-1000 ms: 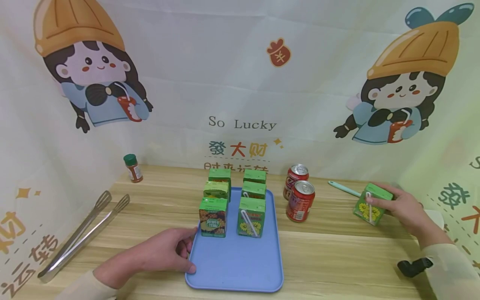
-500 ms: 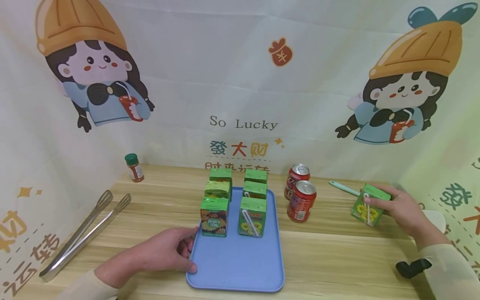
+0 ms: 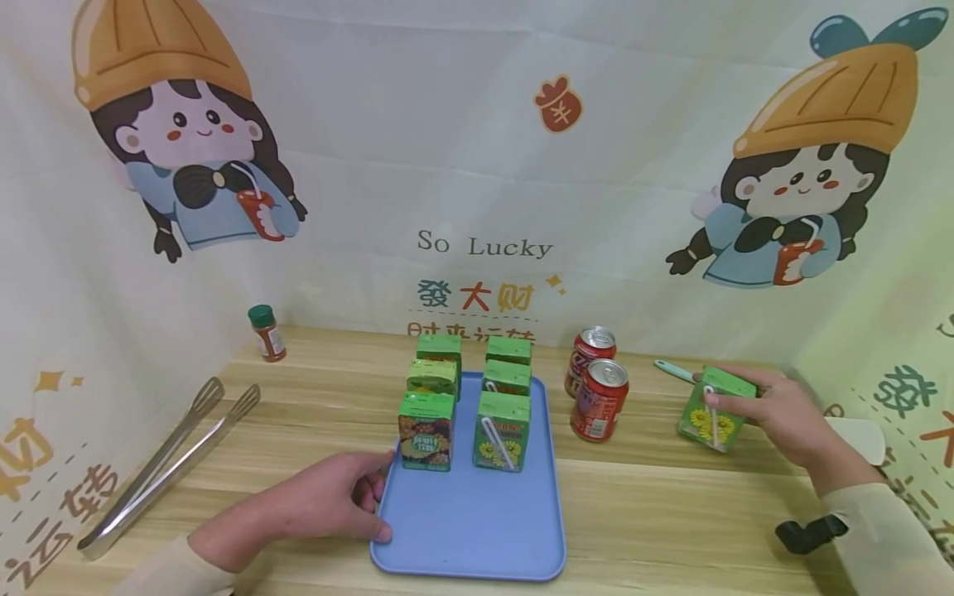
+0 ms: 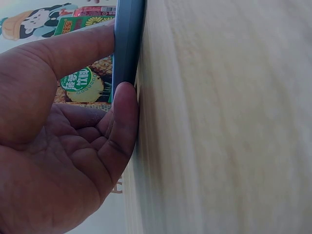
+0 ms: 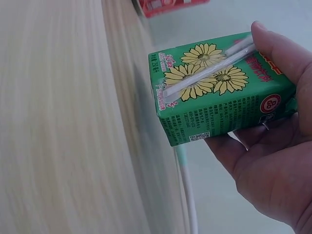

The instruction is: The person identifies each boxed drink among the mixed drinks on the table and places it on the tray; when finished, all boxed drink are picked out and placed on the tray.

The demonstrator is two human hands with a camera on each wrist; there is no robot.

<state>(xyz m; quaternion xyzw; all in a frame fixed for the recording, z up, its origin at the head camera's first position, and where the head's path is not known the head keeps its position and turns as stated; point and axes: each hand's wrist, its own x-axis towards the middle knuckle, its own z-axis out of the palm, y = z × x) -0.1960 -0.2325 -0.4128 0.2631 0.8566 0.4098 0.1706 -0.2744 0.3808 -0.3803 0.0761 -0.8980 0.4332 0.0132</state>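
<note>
My right hand (image 3: pixel 782 410) grips a green juice box (image 3: pixel 717 410) printed with yellow flowers. It is tilted, and a wrapped straw lies on its front. In the right wrist view the carton (image 5: pixel 209 85) hangs above the wooden table, thumb on one side and fingers beneath. At the left edge of a blue tray (image 3: pixel 469 530), my left hand (image 3: pixel 328 501) holds the rim between thumb and fingers. Two rows of drink cartons stand toward the tray's back: pineapple cartons (image 3: pixel 426 434) on the left, flower-printed cartons (image 3: pixel 501 434) on the right.
Two red drink cans (image 3: pixel 599 401) stand right of the tray. Behind the held carton lies a utensil with a pale green handle (image 3: pixel 674 371) and a white end (image 3: pixel 857 439). Metal tongs (image 3: pixel 171 463) and a green-capped spice jar (image 3: pixel 267 333) are on the left.
My right hand has carried the juice box a little to the left, toward the cans. The left hand and the tray stay in place.
</note>
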